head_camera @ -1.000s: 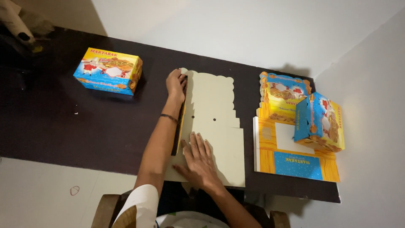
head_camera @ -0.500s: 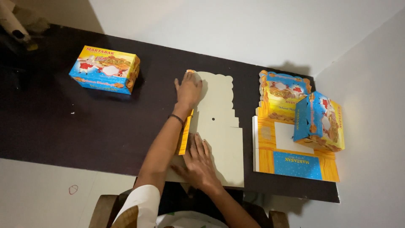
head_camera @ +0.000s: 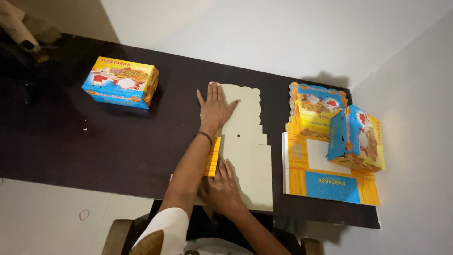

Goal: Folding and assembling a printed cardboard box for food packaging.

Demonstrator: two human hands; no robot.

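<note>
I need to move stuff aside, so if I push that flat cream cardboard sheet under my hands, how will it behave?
The cardboard sheet lies thin and flat, so it is probably light and would slide easily on the dark table. Its folded yellow side flap suggests it bends along creases if lifted.

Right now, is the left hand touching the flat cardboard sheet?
Touching. The head view shows the left hand lying palm down, fingers spread, on the far left edge of the flat cardboard sheet, with no gap visible.

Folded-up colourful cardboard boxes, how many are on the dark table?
2: one blue and yellow cardboard box at the far left, another lying tilted on the stack of flat printed box sheets at right. Others may be hidden.
</note>
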